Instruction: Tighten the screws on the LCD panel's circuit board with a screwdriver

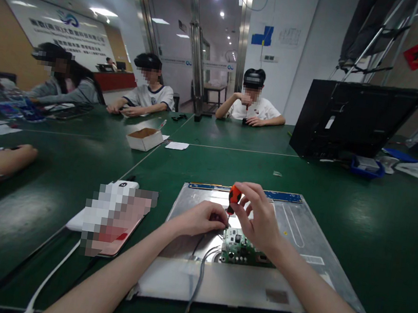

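Note:
A silver metal panel (299,231), the back of a screen, lies flat on the green table (380,211) in front of me. A small green circuit board (238,249) sits on its middle, with grey cables (197,279) running off toward me. My right hand (258,220) pinches the orange and black handle of a screwdriver (234,195) held upright over the board. My left hand (204,218) rests curled beside the screwdriver's tip, fingers closed near the board's edge; what they pinch is hidden.
A phone and a white pack (115,216) lie left of the panel. A small open cardboard box (144,138) sits further back. A black monitor (350,119) stands at the right. Three people sit across the table; another person's hand (12,157) rests at left.

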Action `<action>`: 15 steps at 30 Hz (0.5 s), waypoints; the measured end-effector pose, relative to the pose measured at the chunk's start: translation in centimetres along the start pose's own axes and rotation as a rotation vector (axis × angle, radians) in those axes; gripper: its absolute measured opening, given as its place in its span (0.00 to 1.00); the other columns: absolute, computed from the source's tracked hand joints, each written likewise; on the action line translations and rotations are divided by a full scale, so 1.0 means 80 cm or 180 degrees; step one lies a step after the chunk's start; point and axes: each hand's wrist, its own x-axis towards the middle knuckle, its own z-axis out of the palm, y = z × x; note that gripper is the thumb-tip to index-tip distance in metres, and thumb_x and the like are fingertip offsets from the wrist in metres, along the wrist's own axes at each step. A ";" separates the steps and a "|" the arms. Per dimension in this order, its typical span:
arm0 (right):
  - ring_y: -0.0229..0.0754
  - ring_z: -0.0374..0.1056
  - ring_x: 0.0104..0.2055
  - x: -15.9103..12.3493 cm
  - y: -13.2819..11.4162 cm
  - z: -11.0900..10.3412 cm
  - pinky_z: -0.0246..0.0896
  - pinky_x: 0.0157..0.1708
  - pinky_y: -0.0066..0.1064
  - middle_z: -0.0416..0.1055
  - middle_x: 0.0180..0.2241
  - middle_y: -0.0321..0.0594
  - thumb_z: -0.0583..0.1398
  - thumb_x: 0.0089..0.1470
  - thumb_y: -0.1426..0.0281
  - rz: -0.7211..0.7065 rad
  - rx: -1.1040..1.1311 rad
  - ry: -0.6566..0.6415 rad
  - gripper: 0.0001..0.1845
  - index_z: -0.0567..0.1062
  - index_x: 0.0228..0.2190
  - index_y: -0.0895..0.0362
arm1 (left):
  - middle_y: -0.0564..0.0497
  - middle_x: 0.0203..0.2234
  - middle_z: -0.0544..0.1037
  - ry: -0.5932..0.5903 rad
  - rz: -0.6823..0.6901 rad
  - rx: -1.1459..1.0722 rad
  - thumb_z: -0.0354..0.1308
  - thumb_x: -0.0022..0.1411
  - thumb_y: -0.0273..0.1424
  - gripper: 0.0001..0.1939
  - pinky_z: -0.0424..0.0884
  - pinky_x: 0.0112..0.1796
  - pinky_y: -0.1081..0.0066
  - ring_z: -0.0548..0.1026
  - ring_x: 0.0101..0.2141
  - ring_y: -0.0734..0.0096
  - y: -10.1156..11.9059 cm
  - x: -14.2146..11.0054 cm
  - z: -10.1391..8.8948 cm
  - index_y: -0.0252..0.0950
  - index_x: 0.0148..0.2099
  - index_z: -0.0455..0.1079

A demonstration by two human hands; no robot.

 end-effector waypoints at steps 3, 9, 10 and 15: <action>0.35 0.68 0.29 0.000 0.000 -0.001 0.68 0.24 0.28 0.69 0.47 0.45 0.52 0.65 0.73 0.0000 -0.0094 -0.0079 0.23 0.60 0.60 0.48 | 0.53 0.27 0.78 -0.0003 -0.0001 -0.0017 0.60 0.58 0.22 0.05 0.69 0.34 0.73 0.74 0.30 0.71 -0.001 0.001 0.001 0.33 0.35 0.76; 0.34 0.67 0.23 -0.003 0.005 0.005 0.61 0.19 0.23 0.69 0.31 0.32 0.58 0.62 0.68 0.0057 -0.0052 0.0140 0.24 0.56 0.56 0.50 | 0.52 0.28 0.79 0.0006 0.0018 0.0078 0.59 0.57 0.22 0.05 0.69 0.35 0.73 0.74 0.31 0.71 0.003 0.000 -0.001 0.34 0.33 0.77; 0.33 0.65 0.22 -0.004 0.006 0.006 0.59 0.18 0.22 0.68 0.29 0.30 0.60 0.61 0.67 0.0086 -0.0073 0.0197 0.24 0.56 0.55 0.50 | 0.52 0.28 0.79 0.0015 0.0012 0.0124 0.59 0.57 0.22 0.05 0.69 0.36 0.72 0.74 0.31 0.71 0.003 0.000 -0.002 0.34 0.34 0.77; 0.33 0.65 0.24 -0.002 0.004 0.006 0.59 0.19 0.22 0.68 0.33 0.32 0.58 0.62 0.68 0.0060 -0.0037 0.0236 0.21 0.57 0.53 0.49 | 0.52 0.28 0.79 0.0002 -0.0007 0.0112 0.59 0.57 0.23 0.05 0.69 0.34 0.73 0.73 0.29 0.72 0.005 -0.001 -0.002 0.34 0.34 0.77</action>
